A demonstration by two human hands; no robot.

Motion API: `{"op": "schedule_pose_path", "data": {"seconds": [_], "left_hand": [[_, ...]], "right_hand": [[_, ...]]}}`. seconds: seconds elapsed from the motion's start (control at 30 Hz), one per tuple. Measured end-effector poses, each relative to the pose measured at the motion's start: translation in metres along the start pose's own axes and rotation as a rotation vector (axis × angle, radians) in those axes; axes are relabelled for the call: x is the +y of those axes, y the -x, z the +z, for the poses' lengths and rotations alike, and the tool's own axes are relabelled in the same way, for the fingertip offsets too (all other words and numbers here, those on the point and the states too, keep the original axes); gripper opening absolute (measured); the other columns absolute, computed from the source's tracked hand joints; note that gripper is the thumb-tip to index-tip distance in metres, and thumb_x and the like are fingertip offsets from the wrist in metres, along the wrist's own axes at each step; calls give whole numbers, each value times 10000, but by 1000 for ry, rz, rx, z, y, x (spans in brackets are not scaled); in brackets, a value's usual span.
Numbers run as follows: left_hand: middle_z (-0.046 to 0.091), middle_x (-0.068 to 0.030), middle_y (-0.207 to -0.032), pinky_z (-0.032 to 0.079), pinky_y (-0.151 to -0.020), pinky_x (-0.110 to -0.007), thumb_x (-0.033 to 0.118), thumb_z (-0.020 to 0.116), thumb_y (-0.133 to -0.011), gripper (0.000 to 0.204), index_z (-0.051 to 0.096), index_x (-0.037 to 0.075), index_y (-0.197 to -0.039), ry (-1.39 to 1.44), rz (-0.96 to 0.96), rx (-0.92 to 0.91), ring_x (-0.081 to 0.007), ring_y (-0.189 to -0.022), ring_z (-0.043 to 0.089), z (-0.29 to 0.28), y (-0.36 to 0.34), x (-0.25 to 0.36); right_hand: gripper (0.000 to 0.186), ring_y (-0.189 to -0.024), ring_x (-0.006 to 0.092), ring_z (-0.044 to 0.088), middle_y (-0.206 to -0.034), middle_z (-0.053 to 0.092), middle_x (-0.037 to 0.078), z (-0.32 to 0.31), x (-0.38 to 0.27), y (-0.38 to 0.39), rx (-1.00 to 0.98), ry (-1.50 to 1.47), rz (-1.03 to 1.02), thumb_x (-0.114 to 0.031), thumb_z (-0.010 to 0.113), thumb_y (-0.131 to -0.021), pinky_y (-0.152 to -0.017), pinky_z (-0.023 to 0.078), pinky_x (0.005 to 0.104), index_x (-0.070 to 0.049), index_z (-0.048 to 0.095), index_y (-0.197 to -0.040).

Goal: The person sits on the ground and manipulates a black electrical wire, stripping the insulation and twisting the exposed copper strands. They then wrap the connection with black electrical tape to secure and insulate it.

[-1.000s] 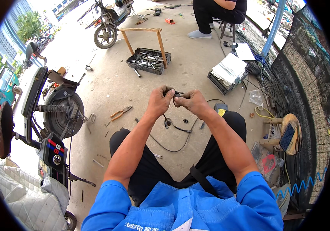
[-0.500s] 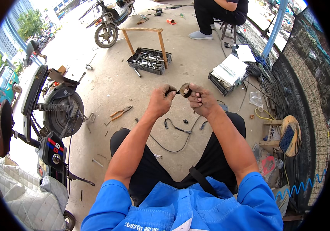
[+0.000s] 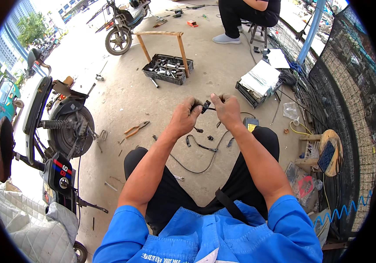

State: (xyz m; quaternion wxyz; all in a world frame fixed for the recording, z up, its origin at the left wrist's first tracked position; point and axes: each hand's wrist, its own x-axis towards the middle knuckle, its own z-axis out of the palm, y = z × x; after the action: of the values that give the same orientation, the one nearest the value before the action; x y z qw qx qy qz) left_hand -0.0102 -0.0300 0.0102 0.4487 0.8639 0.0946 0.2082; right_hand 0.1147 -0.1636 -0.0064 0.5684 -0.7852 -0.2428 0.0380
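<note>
My left hand (image 3: 186, 115) is closed with a small black piece (image 3: 205, 106) at its fingertips, perhaps a taped connector. My right hand (image 3: 228, 111) is closed beside it, holding a dark strand (image 3: 211, 108) that runs between the two hands; whether a tape roll sits inside that hand is hidden. Below my hands a loop of black cable (image 3: 196, 171) and short black leads (image 3: 209, 147) lie on the concrete. A grey unit with a yellow label (image 3: 251, 122) is by my right knee. Orange-handled pliers (image 3: 133, 129) lie to the left.
A dismantled scooter (image 3: 67, 127) stands at left. Ahead are a socket crate (image 3: 164, 74) under a wooden frame, another scooter (image 3: 118, 37) and a seated person in grey shoes (image 3: 236, 24). Papers on a crate (image 3: 260, 76), a wooden stool (image 3: 332, 153) and mesh fence (image 3: 350, 87) are at right.
The black roll seen in my right hand half a second ago is out of sight. That hand has turned over, back upward, and moved slightly left; a dark strand stretches between my hands.
</note>
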Motion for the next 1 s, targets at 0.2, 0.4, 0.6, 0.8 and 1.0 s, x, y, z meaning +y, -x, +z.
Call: {"op": "schedule_pose_path", "data": {"seconds": [0.2,0.4,0.6,0.8,1.0], "left_hand": [[655,-66,-805,466,-678,-302,164,568,-991,209,635,-31,-1024,92,-105,103,-123,-738,565,-1,-4,-16],[634,-33,-772,455,-631,-265,139,577,-991,197,628,-45,-1037,300,-197,61,-97,-683,546,-1,-5,-20],[679,-61,-836,492,-681,-286,117,607,-972,205,626,-55,-1082,175,-134,39,-119,-734,599,-1,-6,-8],[706,-102,-879,512,-704,-326,103,625,-941,168,677,-36,-1019,-34,80,114,-167,-765,642,-2,-5,-24],[674,-210,-871,502,-718,-419,71,629,-885,120,678,-27,-935,-37,26,213,-372,-796,650,1,-7,-14]], "right_hand": [[376,-548,138,566,-605,634,123,-3,-17,11,-180,-53,86,-322,684,-901,-530,432,329,43,705,-814],[295,-557,84,552,-620,649,54,7,-19,25,-374,-110,-21,-279,691,-892,-533,433,295,7,737,-841],[281,-576,79,548,-618,628,39,7,-9,19,-365,-120,72,-233,688,-896,-538,432,286,33,734,-819],[301,-535,68,472,-569,561,-1,4,-14,22,-422,-307,127,-239,689,-903,-500,373,271,18,724,-750],[237,-438,38,377,-542,489,-26,-11,-23,17,-543,-575,329,-197,710,-883,-405,265,233,9,712,-766]]}}
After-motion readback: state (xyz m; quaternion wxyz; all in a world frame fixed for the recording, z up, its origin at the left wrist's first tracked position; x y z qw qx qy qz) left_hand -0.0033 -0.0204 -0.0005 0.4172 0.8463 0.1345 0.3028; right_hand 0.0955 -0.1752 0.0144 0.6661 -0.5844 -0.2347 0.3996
